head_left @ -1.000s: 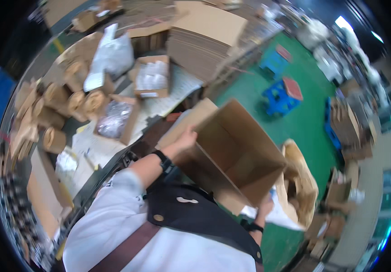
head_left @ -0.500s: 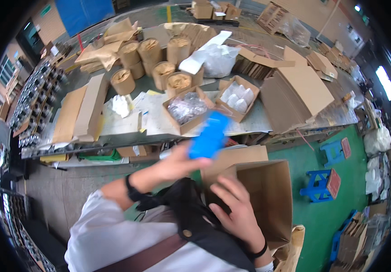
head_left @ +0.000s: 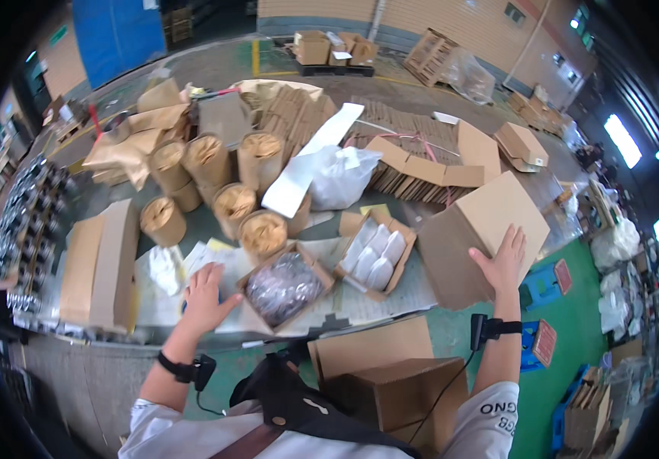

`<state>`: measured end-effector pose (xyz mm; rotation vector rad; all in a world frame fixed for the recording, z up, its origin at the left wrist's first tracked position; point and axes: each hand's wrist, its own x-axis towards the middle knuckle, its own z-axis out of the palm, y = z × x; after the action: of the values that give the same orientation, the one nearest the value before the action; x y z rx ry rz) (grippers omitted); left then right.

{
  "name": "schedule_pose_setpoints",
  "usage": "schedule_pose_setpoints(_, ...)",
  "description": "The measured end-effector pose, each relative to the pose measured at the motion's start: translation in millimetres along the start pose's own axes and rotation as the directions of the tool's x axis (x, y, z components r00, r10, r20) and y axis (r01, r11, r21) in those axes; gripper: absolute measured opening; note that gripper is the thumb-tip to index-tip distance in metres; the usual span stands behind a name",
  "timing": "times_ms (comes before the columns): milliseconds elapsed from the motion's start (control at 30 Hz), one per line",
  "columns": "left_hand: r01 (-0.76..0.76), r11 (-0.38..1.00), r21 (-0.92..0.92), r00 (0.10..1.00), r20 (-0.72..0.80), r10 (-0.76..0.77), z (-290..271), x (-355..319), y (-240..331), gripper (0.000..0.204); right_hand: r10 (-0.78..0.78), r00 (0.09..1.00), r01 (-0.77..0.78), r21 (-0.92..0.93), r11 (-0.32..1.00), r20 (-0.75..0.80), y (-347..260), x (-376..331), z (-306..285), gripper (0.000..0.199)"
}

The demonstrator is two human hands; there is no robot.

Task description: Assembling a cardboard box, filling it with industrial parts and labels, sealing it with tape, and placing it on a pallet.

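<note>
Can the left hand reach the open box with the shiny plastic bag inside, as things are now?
Probably yes. The left hand rests on the table papers right beside the open box with the plastic bag, its top is open, and nothing lies between them.

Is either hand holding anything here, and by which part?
The right hand lies flat on the side of a cardboard box; no closed grip shows. The left hand rests on table papers, holding nothing.

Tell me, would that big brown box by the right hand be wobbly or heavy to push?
The big cardboard box looks stiff, since its sides stay flat under the right hand. It is probably light for its size, as one flat palm seems to steady it. It may tip easily, because it sits tilted at the table edge.
</note>
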<state>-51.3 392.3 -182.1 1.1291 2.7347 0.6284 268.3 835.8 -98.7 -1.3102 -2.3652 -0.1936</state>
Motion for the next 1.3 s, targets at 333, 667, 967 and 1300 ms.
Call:
schedule_pose_setpoints(333,-0.006,0.899,-0.437,0.959,0.252,0.129,29.4,439.7,126.8,0.031,0.044,0.973,-0.031,-0.062,0.998,0.225,-11.3,-19.5,-55.2,0.051)
schedule_pose_setpoints(667,-0.023,0.998,-0.062,0.991,0.128,0.031,150.3,511.4,139.4,0.041,0.835,0.318,-0.69,0.494,0.529,-0.449,-26.4,-157.2,-165.8,0.058)
schedule_pose_setpoints(967,-0.762,-0.016,-0.648,-0.077,0.065,0.995,46.5,352.5,212.3,0.028,0.854,0.252,-0.659,0.565,0.496,-0.455,-29.2,-154.2,-160.7,0.053)
schedule_pose_setpoints(1300,-0.028,0.921,-0.388,0.876,0.434,0.209,24.8,579.0,153.1,0.023,0.813,0.32,-0.645,0.516,0.563,-0.487,-29.6,-143.4,-152.0,0.044)
